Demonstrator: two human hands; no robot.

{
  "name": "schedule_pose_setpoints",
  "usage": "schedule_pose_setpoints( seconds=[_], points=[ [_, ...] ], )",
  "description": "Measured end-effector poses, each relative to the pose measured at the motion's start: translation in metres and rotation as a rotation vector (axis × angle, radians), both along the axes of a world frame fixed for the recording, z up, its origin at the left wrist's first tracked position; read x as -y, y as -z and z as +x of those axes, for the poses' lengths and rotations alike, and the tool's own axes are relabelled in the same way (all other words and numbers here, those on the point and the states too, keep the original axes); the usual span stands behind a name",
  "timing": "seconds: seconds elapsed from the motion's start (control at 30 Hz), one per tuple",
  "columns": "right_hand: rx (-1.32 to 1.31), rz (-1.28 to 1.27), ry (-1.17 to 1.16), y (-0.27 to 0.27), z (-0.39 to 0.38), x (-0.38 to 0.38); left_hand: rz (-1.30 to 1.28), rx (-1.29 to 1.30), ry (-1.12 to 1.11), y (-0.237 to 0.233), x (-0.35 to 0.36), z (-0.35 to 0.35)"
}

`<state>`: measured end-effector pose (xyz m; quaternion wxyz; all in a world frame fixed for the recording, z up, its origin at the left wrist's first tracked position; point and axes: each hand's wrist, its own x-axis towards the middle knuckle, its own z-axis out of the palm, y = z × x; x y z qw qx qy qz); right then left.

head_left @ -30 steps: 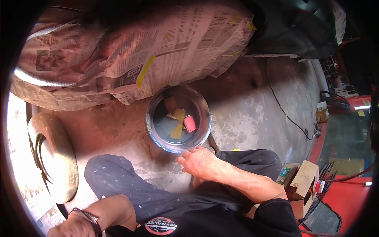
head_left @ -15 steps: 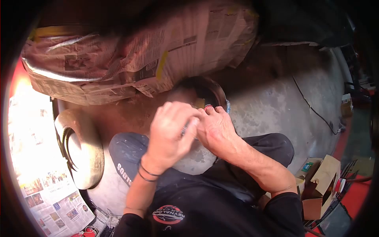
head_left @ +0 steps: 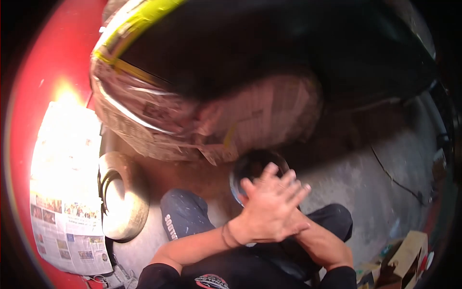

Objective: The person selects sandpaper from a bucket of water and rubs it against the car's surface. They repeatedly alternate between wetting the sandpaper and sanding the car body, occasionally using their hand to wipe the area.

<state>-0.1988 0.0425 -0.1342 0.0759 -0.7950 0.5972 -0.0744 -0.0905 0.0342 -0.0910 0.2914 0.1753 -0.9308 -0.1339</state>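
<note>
From my remote view, the biggest thing is the paper-covered bodywork [head_left: 269, 113] across the top, with a red panel [head_left: 48, 58] at the left edge and grey floor [head_left: 337, 178] below. A newspaper sheet [head_left: 67, 192] lies over the red panel, and a tyre [head_left: 132, 202] sits just beside it. At lower right I see a cardboard box [head_left: 409, 255]. The bucket [head_left: 234, 185] stands on the floor between the bodywork and the bent knees, its near side partly hidden by the hands; its inside is too dark and blurred to read. I have the left forearm angled up across the lap, bringing the left hand [head_left: 269, 207] over the right one, fingers open and spread, pointing up and slightly right, with nothing visible in them. The right forearm slants in from the lower right, but the right hand [head_left: 299, 225] is mostly hidden behind the left, so I cannot tell how its fingers stand. Smallest is the thin wristband [head_left: 229, 236] around the left wrist.
</note>
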Motion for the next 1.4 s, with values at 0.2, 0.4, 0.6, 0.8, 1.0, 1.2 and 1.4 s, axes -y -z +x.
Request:
schedule_pose_setpoints(
  seconds=[0.2, 0.4, 0.6, 0.8, 1.0, 1.2, 1.4],
  points=[
    [0.189, 0.501, -0.395, -0.01, 0.011, -0.049, 0.776, 0.527, 0.5, -0.017, 0.014, 0.0],
    [-0.022, 0.977, -0.677, -0.043, 0.033, -0.037, 1.323, 0.344, 0.724, 0.045, 0.019, -0.002],
    [0.027, -0.04, -0.166, -0.006, -0.028, -0.014, 0.146, -0.318, -0.189, 0.042, 0.1, 0.01],
    [-0.12, -0.254, 0.363, -0.015, -0.072, 0.024, 0.02, -0.341, -0.291, 0.004, 0.053, 0.002],
    [-0.127, -0.083, 0.42, 0.004, -0.081, 0.044, 0.159, -0.349, -0.079, 0.018, -0.024, -0.035],
    [-0.102, -0.074, 0.3, 0.0, -0.066, 0.045, 0.137, -0.244, -0.208, 0.02, 0.066, -0.032],
    [0.036, -0.064, 0.298, 0.012, -0.072, 0.042, 0.087, -0.404, -0.009, 0.023, 0.017, -0.041]
  ],
)
